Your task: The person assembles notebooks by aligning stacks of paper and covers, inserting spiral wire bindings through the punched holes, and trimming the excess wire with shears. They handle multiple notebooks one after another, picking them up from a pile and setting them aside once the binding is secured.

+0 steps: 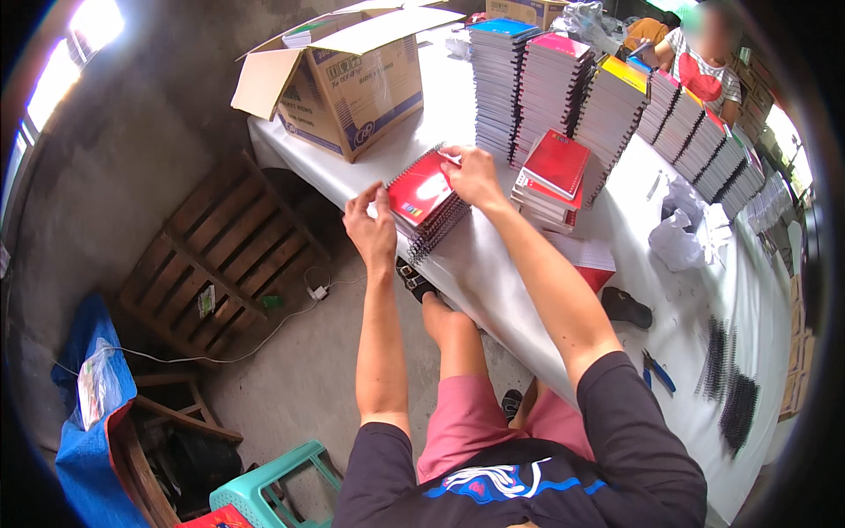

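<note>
A short stack of spiral-bound notebooks with a red notebook (421, 188) on top lies at the near left edge of the table. My right hand (475, 176) grips the top notebook at its far right corner, fingers bent over the edge. At the stack's left side is my left hand (371, 231), its fingers bent and apart, the fingertips close to the cover's edge. Whether they touch it I cannot tell. To the right of the stack, a pile of unbound red-covered books (556, 165) sits slightly askew.
An open cardboard box (352, 97) stands at the table's far left. Tall notebook stacks (502, 88) line the back. Crumpled plastic bags (687, 224), blue-handled pliers (658, 373) and black binding coils (738, 414) lie to the right. Another person (704, 66) is across the table.
</note>
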Demonstrator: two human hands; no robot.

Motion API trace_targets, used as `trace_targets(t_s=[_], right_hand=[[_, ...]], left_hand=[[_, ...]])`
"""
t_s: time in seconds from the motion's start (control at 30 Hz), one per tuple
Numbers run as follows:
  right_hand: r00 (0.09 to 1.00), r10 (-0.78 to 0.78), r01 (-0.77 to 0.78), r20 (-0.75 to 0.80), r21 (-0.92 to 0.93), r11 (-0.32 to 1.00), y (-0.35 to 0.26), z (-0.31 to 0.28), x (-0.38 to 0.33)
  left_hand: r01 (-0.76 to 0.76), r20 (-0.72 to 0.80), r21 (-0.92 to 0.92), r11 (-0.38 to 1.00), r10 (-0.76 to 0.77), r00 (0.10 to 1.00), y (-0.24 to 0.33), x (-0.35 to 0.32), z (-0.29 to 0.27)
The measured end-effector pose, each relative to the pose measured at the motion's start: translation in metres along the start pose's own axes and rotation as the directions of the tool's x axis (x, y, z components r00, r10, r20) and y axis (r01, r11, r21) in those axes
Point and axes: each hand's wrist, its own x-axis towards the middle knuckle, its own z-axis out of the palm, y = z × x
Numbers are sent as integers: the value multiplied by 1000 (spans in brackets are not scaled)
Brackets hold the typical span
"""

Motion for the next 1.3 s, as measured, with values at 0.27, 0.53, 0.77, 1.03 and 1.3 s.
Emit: trace_targets(t_s=[0.27, 0.53, 0.77, 1.03, 1.3], right_hand=[[967, 11, 32, -256, 166, 986, 4, 40, -9], [865, -360, 418, -349, 106, 902, -57, -23, -60], [824, -204, -25, -529, -394, 919, 20, -233, -240], [517, 522, -831, -679, -544, 115, 216, -375, -428], [688, 448, -651, -571, -759, 32, 186, -411, -393]], left_hand=[[186, 71, -380, 906, -172, 983, 7, -13, 16], [-173, -169, -346, 922, 120, 978, 38, -10, -20], [-686, 414, -255, 681, 718, 559, 131, -157, 19], [-884, 537, -45, 465, 757, 372, 95, -191, 93], [-909, 563, -75, 411, 770, 302, 83, -190, 78]])
